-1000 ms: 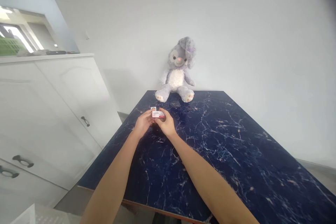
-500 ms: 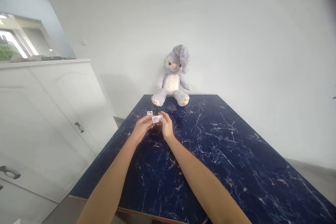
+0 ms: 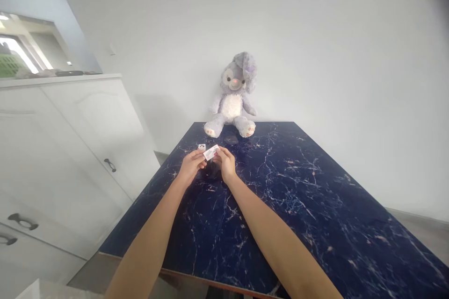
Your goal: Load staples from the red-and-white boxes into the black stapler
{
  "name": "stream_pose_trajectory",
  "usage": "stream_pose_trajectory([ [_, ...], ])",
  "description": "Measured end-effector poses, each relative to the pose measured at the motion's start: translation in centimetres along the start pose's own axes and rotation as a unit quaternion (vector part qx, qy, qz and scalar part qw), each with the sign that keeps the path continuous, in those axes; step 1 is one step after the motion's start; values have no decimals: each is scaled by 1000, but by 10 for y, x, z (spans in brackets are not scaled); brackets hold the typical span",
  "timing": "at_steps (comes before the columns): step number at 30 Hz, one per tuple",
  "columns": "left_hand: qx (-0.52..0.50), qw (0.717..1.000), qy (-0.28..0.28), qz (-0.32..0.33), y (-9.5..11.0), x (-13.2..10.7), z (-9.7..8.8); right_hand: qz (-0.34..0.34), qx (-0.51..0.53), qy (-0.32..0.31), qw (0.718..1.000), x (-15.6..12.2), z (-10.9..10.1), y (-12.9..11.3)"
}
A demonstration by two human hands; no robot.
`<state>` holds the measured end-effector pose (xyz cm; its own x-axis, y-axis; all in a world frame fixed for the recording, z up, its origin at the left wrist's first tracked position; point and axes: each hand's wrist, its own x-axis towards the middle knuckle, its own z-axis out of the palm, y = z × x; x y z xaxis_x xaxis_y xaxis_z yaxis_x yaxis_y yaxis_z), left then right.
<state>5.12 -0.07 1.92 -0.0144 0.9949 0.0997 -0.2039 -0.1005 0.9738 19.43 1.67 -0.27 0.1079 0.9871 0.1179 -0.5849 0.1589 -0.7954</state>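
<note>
Over the far left part of the table, both my hands are closed on small white playing cards [image 3: 211,152] with reddish print. My left hand [image 3: 191,164] grips their left end, thumb on top. From the right, my right hand [image 3: 225,162] pinches the other end, with the cards tilted up toward the right. How many cards there are cannot be made out. Just beyond my left fingers is a small white box or card [image 3: 201,146] with a dark mark, partly hidden by the hand.
The dark blue marbled table [image 3: 280,205] reaches to the pale wall. A grey-lilac plush rabbit [image 3: 232,103] sits at its far edge, leaning on the wall. White cabinets [image 3: 70,149] with dark handles stand along the left.
The cards have turned from nearly level to slanting up to the right. My right hand has shifted slightly right and up. The view has tilted a little.
</note>
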Motion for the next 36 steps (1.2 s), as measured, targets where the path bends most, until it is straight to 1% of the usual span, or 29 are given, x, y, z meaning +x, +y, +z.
stream_pose_trajectory([
  [3, 21, 999, 16, 17, -3, 1, 0, 13, 18, 0, 1000, 1, -1, 0],
  [5, 50, 998, 21, 42, -2, 1, -3, 36, 30, -10, 999, 3, -4, -1],
  [7, 92, 993, 10, 67, 0, 1, -5, 68, 40, -33, 996, 4, -7, -4],
  [9, 126, 989, -5, 79, 3, 0, -6, 95, 43, -57, 993, 6, -9, -6],
  [11, 131, 988, -5, 78, 5, -2, -5, 109, 42, -74, 990, 7, -11, -7],
  [13, 121, 990, 11, 77, 5, -3, -2, 117, 41, -84, 989, 7, -12, -8],
  [16, 110, 991, 18, 78, 3, -5, 2, 124, 52, -82, 987, 8, -11, -7],
  [21, 108, 991, 28, 76, 1, -4, 3, 132, 54, -59, 988, 8, -11, -5],
  [22, 97, 992, 21, 79, 2, -4, 3, 130, 47, -60, 989, 8, -12, -5],
  [23, 81, 993, 7, 81, 3, -5, 4, 126, 37, -65, 989, 8, -12, -5],
  [27, 4, 995, -78, 69, 12, -11, 8, 110, 6, -88, 990, 7, -13, -4],
  [29, -20, 993, -95, 60, 14, -13, 10, 112, -2, -83, 990, 7, -13, -5],
  [31, -37, 994, -85, 56, 13, -13, 11, 113, -6, -79, 990, 8, -12, -5],
  [33, -43, 996, -57, 61, 10, -11, 11, 103, -1, -73, 992, 8, -12, -4],
  [36, -45, 997, -25, 59, 6, -6, 9, 62, -6, -39, 997, 9, -11, 0],
])
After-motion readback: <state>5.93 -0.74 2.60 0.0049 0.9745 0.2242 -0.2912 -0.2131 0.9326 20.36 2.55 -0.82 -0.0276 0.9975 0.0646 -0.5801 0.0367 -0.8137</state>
